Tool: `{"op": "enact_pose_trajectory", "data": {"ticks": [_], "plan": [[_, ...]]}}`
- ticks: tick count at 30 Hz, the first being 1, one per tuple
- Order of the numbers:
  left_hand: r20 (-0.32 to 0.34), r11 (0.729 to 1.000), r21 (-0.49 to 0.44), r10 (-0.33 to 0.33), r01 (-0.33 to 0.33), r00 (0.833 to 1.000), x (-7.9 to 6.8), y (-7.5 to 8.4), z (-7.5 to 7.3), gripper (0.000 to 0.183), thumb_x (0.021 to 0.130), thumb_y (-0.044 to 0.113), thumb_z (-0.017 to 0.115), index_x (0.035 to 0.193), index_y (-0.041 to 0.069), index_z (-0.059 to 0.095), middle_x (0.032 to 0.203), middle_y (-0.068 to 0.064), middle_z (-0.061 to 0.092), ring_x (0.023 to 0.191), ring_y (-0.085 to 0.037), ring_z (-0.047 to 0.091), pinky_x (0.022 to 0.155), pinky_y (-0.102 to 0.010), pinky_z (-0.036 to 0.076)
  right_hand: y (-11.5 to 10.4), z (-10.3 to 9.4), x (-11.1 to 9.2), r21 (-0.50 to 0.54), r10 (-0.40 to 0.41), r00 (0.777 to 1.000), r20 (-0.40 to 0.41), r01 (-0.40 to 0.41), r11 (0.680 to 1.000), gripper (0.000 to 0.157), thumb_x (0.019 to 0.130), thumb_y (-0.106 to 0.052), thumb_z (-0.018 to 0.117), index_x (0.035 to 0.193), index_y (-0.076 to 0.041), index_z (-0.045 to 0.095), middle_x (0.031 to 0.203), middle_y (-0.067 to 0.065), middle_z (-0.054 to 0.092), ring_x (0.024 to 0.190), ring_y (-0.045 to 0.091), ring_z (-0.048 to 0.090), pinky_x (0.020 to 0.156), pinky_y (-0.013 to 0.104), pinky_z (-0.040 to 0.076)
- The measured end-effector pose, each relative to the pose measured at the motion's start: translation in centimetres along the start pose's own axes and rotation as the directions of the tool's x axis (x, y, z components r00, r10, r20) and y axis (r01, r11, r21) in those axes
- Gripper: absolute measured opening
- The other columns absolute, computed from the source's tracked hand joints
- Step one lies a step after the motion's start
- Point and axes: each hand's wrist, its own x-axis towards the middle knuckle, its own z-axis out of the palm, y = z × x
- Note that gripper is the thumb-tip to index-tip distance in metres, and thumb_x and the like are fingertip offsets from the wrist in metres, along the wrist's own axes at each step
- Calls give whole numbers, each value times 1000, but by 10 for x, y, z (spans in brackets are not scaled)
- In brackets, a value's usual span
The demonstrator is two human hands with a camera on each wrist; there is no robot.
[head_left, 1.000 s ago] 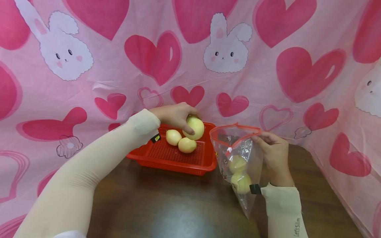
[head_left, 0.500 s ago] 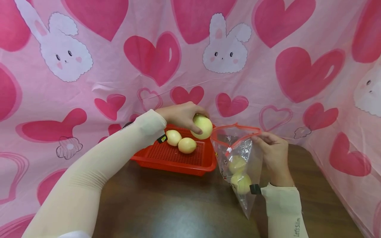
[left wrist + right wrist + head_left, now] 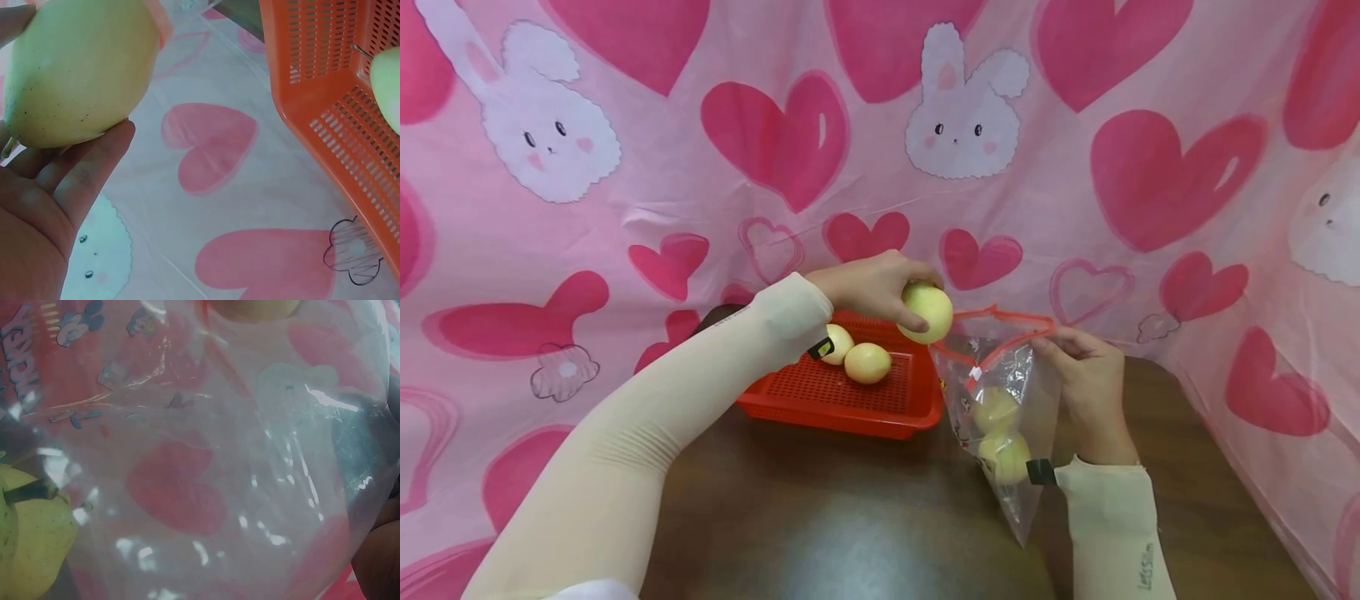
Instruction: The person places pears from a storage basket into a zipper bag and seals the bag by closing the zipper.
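Note:
My left hand grips a yellow-green pear at the left edge of the bag's mouth. In the left wrist view the fingers wrap the speckled pear, and its short stem shows low at the left. My right hand pinches the red zip rim of a clear plastic bag, which hangs with its mouth spread. Two pears lie inside, one above the other. Through the film in the right wrist view, a pear with a stem and cartoon prints show.
A red perforated basket stands left of the bag on the dark wooden table. Two pears lie in it, one partly behind the left wrist. A pink heart-and-rabbit cloth hangs behind and along the right side.
My left hand has carried the pear to the right, from over the basket to the bag's mouth. The right hand keeps its hold on the rim, nearly still.

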Motion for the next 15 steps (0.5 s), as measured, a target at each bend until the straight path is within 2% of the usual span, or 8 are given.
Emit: {"op": "enact_pose_trajectory", "data": {"ticks": [11,15], "plan": [[-51,999,18,38,-37,998,14,11,3,47,79,40,76,121,23,61,105,13,61,93,-7,54,77,-22,48,1,1,1,19,-3,1000,7,2,1000,24,77,7,78,100,10,71,85,7,73,76,15,68,71,22,54],[-38,999,-10,44,-44,998,17,15,6,48,79,37,77,121,22,60,106,13,61,96,-8,53,77,-22,49,1,1,1,4,1,1000,5,-1,1000,22,77,6,78,98,11,71,83,7,73,76,15,68,71,23,54]]}}
